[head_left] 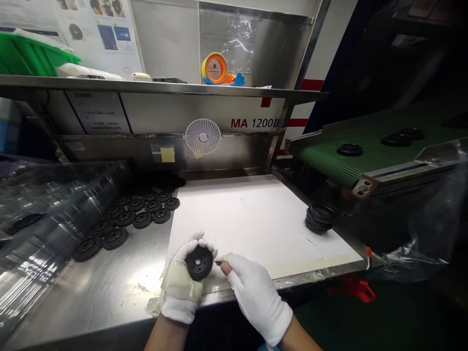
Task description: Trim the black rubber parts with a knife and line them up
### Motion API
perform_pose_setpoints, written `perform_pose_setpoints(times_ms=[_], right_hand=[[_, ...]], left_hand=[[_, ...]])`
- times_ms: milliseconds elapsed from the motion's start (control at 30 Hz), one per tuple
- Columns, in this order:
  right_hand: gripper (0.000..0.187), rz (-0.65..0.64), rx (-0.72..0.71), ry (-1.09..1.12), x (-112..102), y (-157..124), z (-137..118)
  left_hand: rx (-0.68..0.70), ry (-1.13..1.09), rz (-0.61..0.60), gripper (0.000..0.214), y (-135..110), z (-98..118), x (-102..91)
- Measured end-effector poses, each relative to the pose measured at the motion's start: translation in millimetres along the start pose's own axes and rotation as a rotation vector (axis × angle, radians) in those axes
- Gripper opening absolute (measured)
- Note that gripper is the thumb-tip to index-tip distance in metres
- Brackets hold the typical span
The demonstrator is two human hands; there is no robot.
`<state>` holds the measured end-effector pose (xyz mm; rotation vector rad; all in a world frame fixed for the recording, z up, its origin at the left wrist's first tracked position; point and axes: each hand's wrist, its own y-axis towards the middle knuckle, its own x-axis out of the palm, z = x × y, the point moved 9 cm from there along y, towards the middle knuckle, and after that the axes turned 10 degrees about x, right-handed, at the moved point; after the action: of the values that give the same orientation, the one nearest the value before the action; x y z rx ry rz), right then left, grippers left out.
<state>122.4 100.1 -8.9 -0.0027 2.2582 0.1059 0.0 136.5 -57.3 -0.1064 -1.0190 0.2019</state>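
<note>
Head view: low at centre, the gloved left hand (181, 282) clamps a black grooved disc (198, 262), its underside hidden, while the gloved right hand (256, 297) pinches a small dark-tipped tool (218, 263), mostly buried in the fingers, right at the disc's rim, over the steel desk (109, 292).

My right hand (256, 297) hides nearly all of the small tool (218, 263) — only a dark tip shows, so I can't tell what kind it is. My left hand (182, 287) covers part of the rim of the black disc (199, 262). The green conveyor belt (369, 151) runs off the right edge, the clear plastic sheet (47, 229) blurs the discs (25, 222) beneath it, and the printed notice (98, 112) is too small to read.
</note>
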Motion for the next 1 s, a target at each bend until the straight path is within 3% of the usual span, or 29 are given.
perform_pose_setpoints(times_ms=[233, 633, 733, 900, 1000], right_hand=[[0.023, 0.160, -0.018, -0.224, 3, 2, -6], [0.020, 0.139, 0.054, -0.138, 25, -15, -4], [0.019, 0.139, 0.049, -0.117, 28, -17, -6], [0.021, 0.124, 0.023, -0.100, 19, -15, -5], [0.023, 0.137, 0.012, -0.108, 10, -11, -2]], left_hand=[[-0.014, -0.051, 0.096, 0.021, -1, -8, 6.0], [0.169, -0.078, 0.162, 0.021, 3, -5, -5.3], [0.230, -0.052, 0.132, 0.027, 3, -1, -3.9], [-0.011, -0.083, 0.036, 0.037, -1, -12, 3.1], [-0.033, -0.084, 0.006, 0.033, -4, -8, 7.0]])
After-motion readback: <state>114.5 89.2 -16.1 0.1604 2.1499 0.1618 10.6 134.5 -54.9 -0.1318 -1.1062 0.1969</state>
